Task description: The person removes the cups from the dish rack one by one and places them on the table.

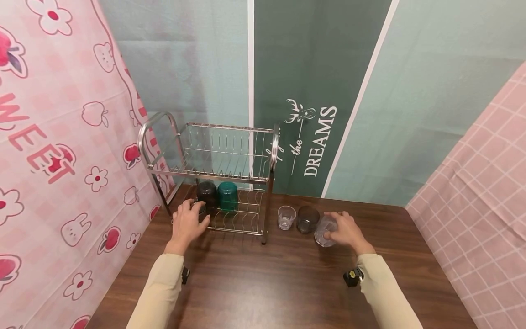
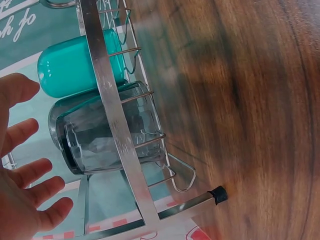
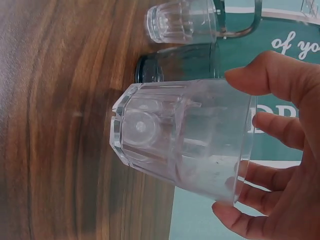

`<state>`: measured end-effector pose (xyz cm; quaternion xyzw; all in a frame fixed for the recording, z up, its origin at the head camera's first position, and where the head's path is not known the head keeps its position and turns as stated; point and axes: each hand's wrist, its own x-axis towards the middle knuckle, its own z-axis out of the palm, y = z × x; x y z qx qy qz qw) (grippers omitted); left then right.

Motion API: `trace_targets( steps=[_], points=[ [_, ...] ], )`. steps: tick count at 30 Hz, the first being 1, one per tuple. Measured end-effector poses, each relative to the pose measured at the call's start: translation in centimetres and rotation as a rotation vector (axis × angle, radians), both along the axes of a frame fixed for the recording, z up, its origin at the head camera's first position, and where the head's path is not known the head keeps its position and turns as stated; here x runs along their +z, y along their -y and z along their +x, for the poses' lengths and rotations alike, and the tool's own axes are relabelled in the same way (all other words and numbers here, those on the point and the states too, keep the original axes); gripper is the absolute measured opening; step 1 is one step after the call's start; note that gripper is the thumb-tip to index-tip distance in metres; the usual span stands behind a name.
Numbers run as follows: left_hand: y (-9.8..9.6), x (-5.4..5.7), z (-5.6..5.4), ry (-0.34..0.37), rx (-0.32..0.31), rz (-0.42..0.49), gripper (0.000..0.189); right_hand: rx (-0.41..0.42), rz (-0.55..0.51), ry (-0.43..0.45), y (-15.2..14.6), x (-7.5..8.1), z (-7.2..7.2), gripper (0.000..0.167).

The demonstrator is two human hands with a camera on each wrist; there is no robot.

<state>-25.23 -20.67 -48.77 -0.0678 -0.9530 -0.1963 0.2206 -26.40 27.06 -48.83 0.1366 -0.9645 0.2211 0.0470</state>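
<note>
My right hand [image 1: 345,231] holds a clear faceted glass [image 3: 175,135] at its rim, with thumb and fingertips round the edge. In the right wrist view its base is low over the table; whether it touches I cannot tell. My left hand [image 1: 186,224] is at the front left of a two-tier metal dish rack [image 1: 213,177], fingers spread. In the left wrist view the left fingers [image 2: 30,175] stand apart from a grey see-through glass [image 2: 100,135] on the lower tier. Behind that glass are a dark cup [image 1: 207,194] and a teal cup [image 1: 228,196], both upside down.
A small clear glass [image 1: 286,217] and a smoky dark glass [image 1: 308,219] stand upright on the brown wooden table [image 1: 263,283], between the rack and my right hand. The rack's upper tier holds wire slots. Printed cloths hang behind and at both sides.
</note>
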Motion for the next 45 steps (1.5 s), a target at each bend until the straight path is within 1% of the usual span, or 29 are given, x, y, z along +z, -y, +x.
trace_targets(
  steps=[5,8,11,17,24,28,32,36,42,45],
  points=[
    [0.0,0.0,-0.5,0.007,0.003,0.003,0.044,-0.033,0.013,0.038,-0.2,0.0,-0.7,0.064],
    [0.2,-0.1,-0.7,0.026,0.012,0.0,0.045,-0.054,0.023,0.06,-0.2,-0.1,-1.1,0.066],
    [0.3,-0.3,-0.9,0.041,0.02,0.003,0.046,-0.07,0.034,0.064,-0.3,-0.2,-1.6,0.066],
    [0.4,-0.6,-1.2,0.044,0.02,0.023,0.047,-0.07,0.039,0.073,-0.6,-0.4,-2.7,0.069],
    [0.5,-1.0,-1.7,0.077,0.014,0.029,0.046,-0.084,0.048,0.096,-0.7,-0.8,-3.7,0.068],
    [0.4,-1.1,-1.8,0.064,0.006,0.058,0.044,-0.102,0.047,0.115,-0.6,-0.8,-4.2,0.068],
    [0.4,-1.3,-2.0,0.059,0.01,0.101,0.043,-0.122,0.043,0.158,-0.4,-0.7,-4.5,0.069],
    [0.4,-1.3,-2.2,0.082,0.02,0.132,0.042,-0.131,0.028,0.178,-0.4,-0.6,-4.7,0.069],
    [0.3,-1.3,-2.3,0.117,0.027,0.137,0.041,-0.132,0.02,0.183,-0.6,-0.8,-4.8,0.068],
    [0.4,-1.2,-2.2,0.124,0.025,0.14,0.041,-0.123,0.011,0.195,-0.6,-1.0,-4.6,0.069]
  ],
)
